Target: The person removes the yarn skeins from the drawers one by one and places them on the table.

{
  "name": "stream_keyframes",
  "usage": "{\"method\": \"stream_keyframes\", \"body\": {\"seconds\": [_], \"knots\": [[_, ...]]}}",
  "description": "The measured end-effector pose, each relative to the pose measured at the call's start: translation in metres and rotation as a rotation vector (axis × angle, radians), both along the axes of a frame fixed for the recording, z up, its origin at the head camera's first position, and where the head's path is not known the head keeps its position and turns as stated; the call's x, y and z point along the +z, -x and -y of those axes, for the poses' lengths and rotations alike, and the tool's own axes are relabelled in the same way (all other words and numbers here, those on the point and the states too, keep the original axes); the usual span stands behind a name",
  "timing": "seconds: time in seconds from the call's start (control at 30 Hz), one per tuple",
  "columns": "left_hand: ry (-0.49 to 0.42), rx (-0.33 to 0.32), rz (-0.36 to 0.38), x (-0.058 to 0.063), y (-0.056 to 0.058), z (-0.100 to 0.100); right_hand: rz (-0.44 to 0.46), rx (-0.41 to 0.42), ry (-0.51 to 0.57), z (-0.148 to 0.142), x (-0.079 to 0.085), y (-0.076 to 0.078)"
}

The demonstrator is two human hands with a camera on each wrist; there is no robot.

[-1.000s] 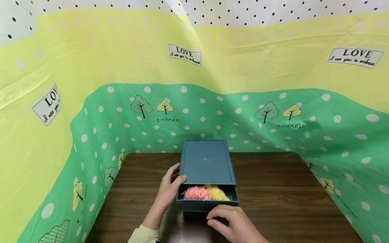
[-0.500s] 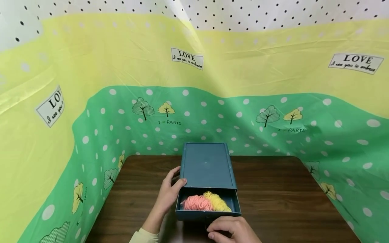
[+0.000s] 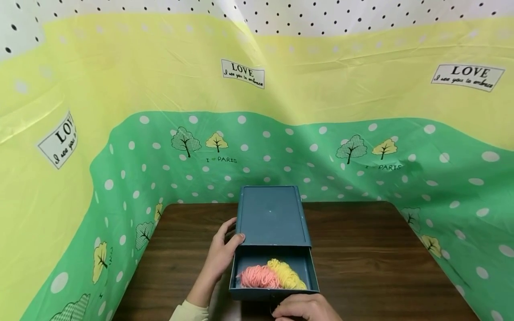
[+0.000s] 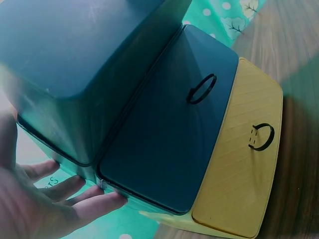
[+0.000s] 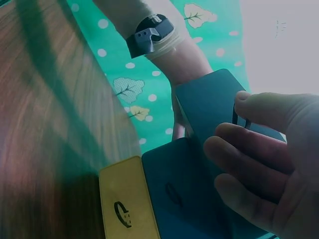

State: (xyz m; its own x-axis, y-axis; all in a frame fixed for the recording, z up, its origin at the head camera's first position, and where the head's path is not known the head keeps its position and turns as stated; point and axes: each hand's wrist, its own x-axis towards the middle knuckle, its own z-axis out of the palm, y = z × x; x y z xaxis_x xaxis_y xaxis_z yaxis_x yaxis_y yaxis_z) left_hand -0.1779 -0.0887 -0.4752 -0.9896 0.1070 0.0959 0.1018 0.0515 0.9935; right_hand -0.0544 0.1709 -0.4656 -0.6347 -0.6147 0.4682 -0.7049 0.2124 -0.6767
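Note:
A small blue drawer cabinet [image 3: 270, 216] stands on the table, its top drawer [image 3: 273, 294] pulled well out toward me. Inside lie a bundle of pink yarn [image 3: 259, 277] and a bundle of yellow yarn [image 3: 287, 275], side by side. My right hand [image 3: 307, 306] pinches the drawer's black loop handle [image 5: 235, 115] between thumb and forefinger, the other fingers bent below it. Along the cabinet's left side my left hand [image 3: 220, 255] rests with fairly straight fingers, its thumb at the top front corner. In the left wrist view its fingertips touch the side near the front.
Below the pulled-out drawer, a second blue drawer [image 4: 164, 129] and a yellow drawer [image 4: 234, 169] are closed, each with a black loop handle. The brown wood-grain table [image 3: 361, 263] extends to both sides. A patterned curtain [image 3: 321, 169] surrounds it at the back and sides.
My right hand has drawn the top drawer farther out toward me, bringing more of its inside and both yarn bundles into sight. The left hand has stayed at the cabinet's side.

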Motion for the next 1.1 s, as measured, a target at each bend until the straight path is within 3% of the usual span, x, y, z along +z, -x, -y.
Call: {"method": "stream_keyframes", "body": {"seconds": [0.1,0.27,0.5,0.67,0.97,1.1], "knots": [[-0.009,-0.004,0.008,0.001,0.000,0.001,-0.012,0.011,0.007,0.000,-0.003,-0.001],[-0.022,-0.002,0.006,0.002,-0.001,0.002,-0.136,0.054,0.002,-0.001,-0.008,0.002],[-0.028,0.001,0.009,0.000,-0.002,0.004,-0.114,0.078,-0.024,-0.004,-0.010,0.000],[-0.026,0.004,0.008,0.000,-0.001,0.004,-0.092,0.036,-0.019,-0.008,-0.004,-0.005],[-0.031,-0.005,0.011,0.000,-0.003,0.001,0.060,-0.106,0.047,-0.014,0.022,-0.019],[-0.025,-0.001,0.002,0.001,-0.002,0.000,0.038,-0.163,0.059,-0.014,0.035,-0.018]]}}
